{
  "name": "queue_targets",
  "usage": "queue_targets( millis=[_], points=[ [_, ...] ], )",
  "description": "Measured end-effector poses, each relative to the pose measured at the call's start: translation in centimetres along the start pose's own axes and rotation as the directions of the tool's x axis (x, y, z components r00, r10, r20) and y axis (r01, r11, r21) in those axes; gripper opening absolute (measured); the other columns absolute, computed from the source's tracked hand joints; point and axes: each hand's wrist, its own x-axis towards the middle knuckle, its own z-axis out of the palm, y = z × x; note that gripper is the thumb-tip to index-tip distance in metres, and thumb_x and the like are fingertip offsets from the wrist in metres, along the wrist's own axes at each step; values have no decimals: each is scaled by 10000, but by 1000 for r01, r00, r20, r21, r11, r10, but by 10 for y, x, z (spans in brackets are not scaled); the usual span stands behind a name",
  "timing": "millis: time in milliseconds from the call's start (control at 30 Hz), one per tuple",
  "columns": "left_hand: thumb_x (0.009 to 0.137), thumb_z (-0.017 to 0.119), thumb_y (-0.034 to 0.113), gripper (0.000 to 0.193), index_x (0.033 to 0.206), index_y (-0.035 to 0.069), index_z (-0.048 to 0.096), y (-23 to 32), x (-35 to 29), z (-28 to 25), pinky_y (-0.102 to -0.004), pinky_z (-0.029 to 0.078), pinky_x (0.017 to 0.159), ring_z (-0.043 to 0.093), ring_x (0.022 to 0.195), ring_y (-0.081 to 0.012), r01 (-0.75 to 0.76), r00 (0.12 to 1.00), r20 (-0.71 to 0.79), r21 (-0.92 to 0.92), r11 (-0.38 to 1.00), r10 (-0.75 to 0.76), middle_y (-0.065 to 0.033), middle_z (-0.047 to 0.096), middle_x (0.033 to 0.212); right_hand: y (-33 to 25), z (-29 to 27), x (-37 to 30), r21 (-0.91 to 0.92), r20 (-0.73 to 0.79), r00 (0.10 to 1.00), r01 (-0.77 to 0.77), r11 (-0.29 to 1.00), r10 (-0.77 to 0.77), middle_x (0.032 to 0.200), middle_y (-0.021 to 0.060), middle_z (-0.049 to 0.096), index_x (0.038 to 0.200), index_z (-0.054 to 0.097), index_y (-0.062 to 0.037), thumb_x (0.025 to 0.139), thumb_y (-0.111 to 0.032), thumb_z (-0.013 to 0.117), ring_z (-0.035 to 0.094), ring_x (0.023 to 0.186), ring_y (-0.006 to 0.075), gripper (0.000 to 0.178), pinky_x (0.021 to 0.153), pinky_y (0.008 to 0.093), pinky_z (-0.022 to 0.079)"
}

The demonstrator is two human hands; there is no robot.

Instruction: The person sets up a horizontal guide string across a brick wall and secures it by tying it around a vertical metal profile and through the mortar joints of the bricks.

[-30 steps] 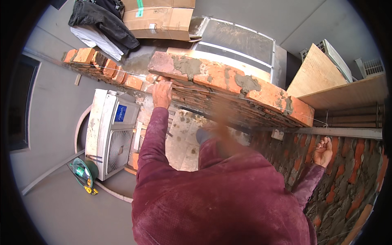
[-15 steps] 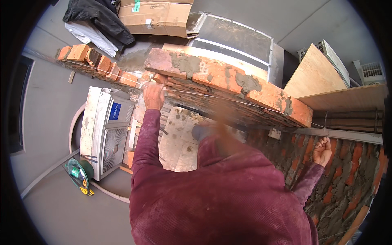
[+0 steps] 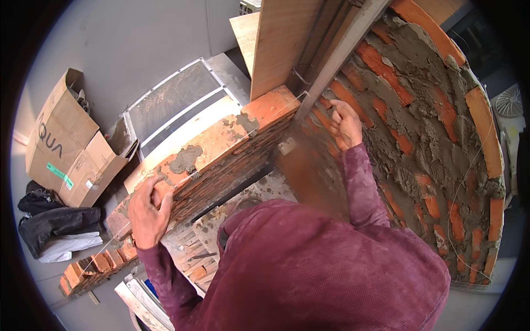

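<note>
Left hand, half-open at the brick wall, and right hand, grip unclear, should be kept from deflecting the string.

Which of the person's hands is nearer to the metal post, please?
The right. The right hand is close to the metal post, to its right in the picture; the left hand is farther off, lower left, by a brick wall's top.

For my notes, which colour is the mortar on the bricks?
The mortar is grey; see the head view.
</note>
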Motion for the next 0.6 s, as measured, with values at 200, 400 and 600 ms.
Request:
queue_targets(
  millis=[200,400,600],
  points=[
    [804,706,311,437,1128,26,633,115,134,69,-395,473,728,625,819,-287,-362,852,357,-130,923,384,-138,644,840,6,-12,3,-65,-78,996,39,997,-44,595,-83,365,1103,586,-69,978,-195,448,265,459,28,226,398,222,198],
    [834,688,342,400,1061,13,675,193,229,186,-376,497,818,661,932,-293,-415,748,483,-193,889,455,-176,694,966,7,-4,3,-29,-87,995,42,999,-44,611,-91,349,1061,610,-80,967,-201,452,263,490,25,220,408,213,207],
    [788,711,316,262,935,99,734,225,245,234,-395,506,786,673,868,-294,-331,883,324,-84,940,340,-144,707,890,6,-9,9,-82,-201,967,145,986,-159,658,-68,421,1034,636,-15,941,-169,484,333,550,36,235,484,225,261]
  ],
)
